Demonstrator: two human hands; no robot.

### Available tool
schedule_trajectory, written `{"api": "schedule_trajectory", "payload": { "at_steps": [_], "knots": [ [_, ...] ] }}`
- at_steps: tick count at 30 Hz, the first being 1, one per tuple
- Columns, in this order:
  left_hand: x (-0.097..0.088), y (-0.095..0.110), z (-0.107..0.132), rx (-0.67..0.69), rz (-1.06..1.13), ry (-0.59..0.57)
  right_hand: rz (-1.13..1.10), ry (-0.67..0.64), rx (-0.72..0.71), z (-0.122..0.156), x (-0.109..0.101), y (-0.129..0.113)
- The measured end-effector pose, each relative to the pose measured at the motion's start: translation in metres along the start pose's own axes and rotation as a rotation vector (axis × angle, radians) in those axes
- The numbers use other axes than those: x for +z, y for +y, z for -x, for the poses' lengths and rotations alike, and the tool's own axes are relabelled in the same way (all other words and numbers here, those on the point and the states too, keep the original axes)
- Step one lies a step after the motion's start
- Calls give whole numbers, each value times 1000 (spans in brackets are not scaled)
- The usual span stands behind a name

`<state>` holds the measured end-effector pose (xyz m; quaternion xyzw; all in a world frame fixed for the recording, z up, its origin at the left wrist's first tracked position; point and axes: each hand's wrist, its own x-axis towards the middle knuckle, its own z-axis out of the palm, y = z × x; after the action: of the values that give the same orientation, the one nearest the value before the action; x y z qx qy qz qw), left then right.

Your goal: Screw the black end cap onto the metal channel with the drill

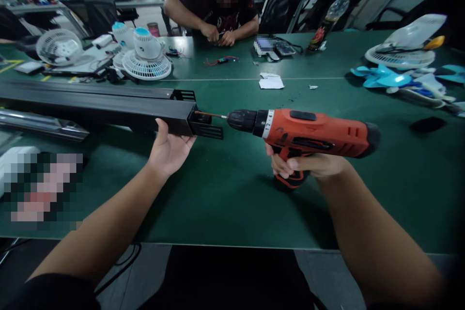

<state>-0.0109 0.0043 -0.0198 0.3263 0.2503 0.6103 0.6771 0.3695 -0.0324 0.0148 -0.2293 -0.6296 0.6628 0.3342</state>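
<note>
Apparently at the drilling step: gripping the red drill, midway between front and far edges of the desk, with right hand fingers wrapped; cradling the black tube alongside on left hand fingers. Calling next for steady bit alignment.

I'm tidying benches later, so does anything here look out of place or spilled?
White paper and a small pale scrap lie loose beyond the cordless drill, like litter. At right, blue fan blades sit jumbled rather than mounted. No clear spill shows.
</note>
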Motion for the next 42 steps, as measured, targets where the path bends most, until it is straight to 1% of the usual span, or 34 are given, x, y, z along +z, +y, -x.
{"api": "schedule_trajectory", "payload": {
  "at_steps": [5,10,14,21,25,32,37,40,42],
  "knots": [
    [0,1,1,-17,21,-22,1,4,-33,1,-1,2],
    [5,0,1,12,-24,34,18,-8,-34,1,-1,1],
    [5,-1,0,15,-12,13,29,1,-48,0,1,0],
    [5,0,2,14,-25,12,66,6,-67,1,3,-1],
    [2,1,1,-14,15,-10,67,15,-59,2,1,0],
    [-5,0,-1,-15,51,-30,53,4,-67,1,3,0],
    [2,0,1,-2,6,1,30,-1,-73,0,7,0],
    [6,0,2,16,-35,34,23,-22,-57,-1,8,-1],
    [7,0,2,13,-42,35,29,-35,-54,-1,8,-2]
  ]
}}
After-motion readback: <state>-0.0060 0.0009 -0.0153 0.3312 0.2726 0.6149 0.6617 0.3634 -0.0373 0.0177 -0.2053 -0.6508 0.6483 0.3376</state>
